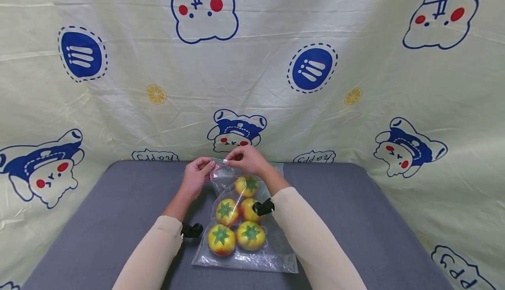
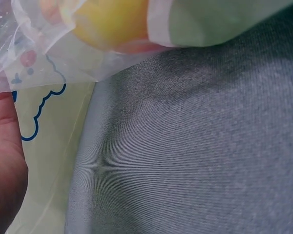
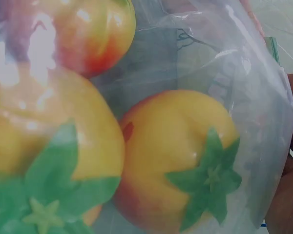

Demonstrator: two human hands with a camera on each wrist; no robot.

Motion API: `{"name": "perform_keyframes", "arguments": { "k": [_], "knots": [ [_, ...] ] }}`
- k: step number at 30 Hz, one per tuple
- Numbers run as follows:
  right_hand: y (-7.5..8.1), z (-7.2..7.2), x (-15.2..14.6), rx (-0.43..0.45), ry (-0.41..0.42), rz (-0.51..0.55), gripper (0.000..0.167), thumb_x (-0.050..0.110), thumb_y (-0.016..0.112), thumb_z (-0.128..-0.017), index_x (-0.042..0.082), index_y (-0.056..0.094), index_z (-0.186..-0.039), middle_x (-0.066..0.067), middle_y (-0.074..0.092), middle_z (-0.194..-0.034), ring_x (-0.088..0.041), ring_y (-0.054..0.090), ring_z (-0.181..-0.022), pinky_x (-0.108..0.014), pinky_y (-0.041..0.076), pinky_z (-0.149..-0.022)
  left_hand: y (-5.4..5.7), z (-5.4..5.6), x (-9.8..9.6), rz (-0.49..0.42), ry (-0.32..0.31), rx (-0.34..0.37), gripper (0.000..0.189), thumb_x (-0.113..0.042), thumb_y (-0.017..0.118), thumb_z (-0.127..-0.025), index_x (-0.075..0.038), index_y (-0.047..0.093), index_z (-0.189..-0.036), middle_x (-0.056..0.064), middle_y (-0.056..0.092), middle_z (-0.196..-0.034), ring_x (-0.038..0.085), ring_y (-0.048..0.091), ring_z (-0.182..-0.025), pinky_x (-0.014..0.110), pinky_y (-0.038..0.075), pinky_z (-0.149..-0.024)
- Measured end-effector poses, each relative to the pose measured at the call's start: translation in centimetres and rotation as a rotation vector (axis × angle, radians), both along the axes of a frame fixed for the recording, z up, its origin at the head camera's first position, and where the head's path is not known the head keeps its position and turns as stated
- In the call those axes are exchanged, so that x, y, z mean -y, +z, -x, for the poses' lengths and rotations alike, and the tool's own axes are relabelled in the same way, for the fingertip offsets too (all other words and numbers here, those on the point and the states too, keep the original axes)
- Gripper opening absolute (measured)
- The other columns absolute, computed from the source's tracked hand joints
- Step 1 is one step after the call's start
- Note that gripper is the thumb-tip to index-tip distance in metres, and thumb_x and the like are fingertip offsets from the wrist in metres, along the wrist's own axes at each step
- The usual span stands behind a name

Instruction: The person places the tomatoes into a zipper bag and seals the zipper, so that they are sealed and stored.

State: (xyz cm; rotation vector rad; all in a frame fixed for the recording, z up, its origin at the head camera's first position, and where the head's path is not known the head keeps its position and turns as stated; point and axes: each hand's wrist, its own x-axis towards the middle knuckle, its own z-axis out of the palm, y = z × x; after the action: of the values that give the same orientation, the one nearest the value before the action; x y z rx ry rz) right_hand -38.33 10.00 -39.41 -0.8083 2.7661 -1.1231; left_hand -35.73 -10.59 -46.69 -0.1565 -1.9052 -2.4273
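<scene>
A clear plastic zip bag [image 1: 278, 255] lies on the grey table with several yellow-red, tomato-like fruits [image 1: 250, 236] inside, each topped by a green star-shaped calyx. At the bag's upper left corner, my left hand [image 1: 195, 178] pinches the edge between thumb and fingers. My right hand [image 1: 248, 160] is just beside it, pinching a small white slider [image 1: 225, 161] on the bag's greenish top strip. The right wrist view shows the fruits [image 3: 176, 156] close up through the plastic, with part of the right hand [image 3: 285, 200] at the edge. Only part of the left hand [image 2: 7, 165] appears in its wrist view.
The grey tabletop [image 1: 335, 211] extends to both sides of the bag. Behind it hangs a pale curtain [image 1: 256, 75] printed with blue cartoon figures and orange slices. Each wrist carries a small black camera [image 1: 192, 230].
</scene>
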Motion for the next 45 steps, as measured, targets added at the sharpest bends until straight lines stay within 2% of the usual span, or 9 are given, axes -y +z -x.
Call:
{"name": "perform_keyframes", "arguments": {
  "k": [10, 26, 35, 42, 45],
  "knots": [
    [-0.5, 0.0, -1.0, -0.001, -0.018, 0.012, 0.014, 0.025, 0.078, -0.092, 0.013, 0.080, -0.099, -0.001, 0.072, -0.094, -0.014, 0.061, -0.082, -0.024, 0.053, -0.076, 0.0, -0.2, 0.0, -0.016, 0.031, -0.006, 0.004, -0.004, 0.064, -0.100, -0.002, 0.067, -0.100, -0.006, 0.072, -0.080, 0.006, 0.072, -0.076, 0.022, 0.059, -0.066],
    [-1.0, 0.1, -3.0, -0.034, -0.014, 0.029, 0.012, 0.023, 0.081, -0.090, 0.013, 0.082, -0.097, -0.001, 0.074, -0.090, -0.013, 0.060, -0.080, -0.024, 0.052, -0.072, -0.1, -0.3, 0.1, -0.025, 0.053, -0.019, 0.017, 0.002, 0.062, -0.100, -0.012, 0.068, -0.091, -0.008, 0.072, -0.077, 0.004, 0.069, -0.069, 0.021, 0.058, -0.061],
    [-1.0, -0.1, -3.9, -0.064, -0.018, 0.025, 0.010, 0.021, 0.080, -0.090, 0.013, 0.081, -0.097, -0.002, 0.074, -0.092, -0.013, 0.061, -0.079, -0.026, 0.052, -0.072, -0.1, -0.3, 0.2, -0.012, 0.053, -0.021, 0.010, 0.000, 0.063, -0.100, -0.008, 0.067, -0.096, -0.009, 0.072, -0.078, 0.004, 0.069, -0.070, 0.021, 0.058, -0.061],
    [-1.1, -0.1, -5.0, -0.056, -0.024, 0.036, 0.010, 0.022, 0.079, -0.091, 0.014, 0.081, -0.097, -0.001, 0.072, -0.092, -0.014, 0.059, -0.079, -0.026, 0.051, -0.070, -0.7, -0.5, 0.4, -0.055, 0.031, -0.129, 0.006, -0.011, 0.071, -0.096, -0.006, 0.070, -0.093, -0.007, 0.074, -0.081, 0.003, 0.072, -0.073, 0.020, 0.058, -0.061],
    [-1.1, -0.1, -5.5, -0.061, -0.024, 0.033, 0.010, 0.022, 0.079, -0.091, 0.014, 0.081, -0.097, -0.001, 0.071, -0.090, -0.014, 0.059, -0.079, -0.026, 0.051, -0.070, -0.7, -0.4, 0.4, -0.020, 0.050, -0.104, 0.004, -0.008, 0.069, -0.098, -0.004, 0.070, -0.095, -0.007, 0.074, -0.080, 0.004, 0.071, -0.072, 0.021, 0.058, -0.061]
  ]
}}
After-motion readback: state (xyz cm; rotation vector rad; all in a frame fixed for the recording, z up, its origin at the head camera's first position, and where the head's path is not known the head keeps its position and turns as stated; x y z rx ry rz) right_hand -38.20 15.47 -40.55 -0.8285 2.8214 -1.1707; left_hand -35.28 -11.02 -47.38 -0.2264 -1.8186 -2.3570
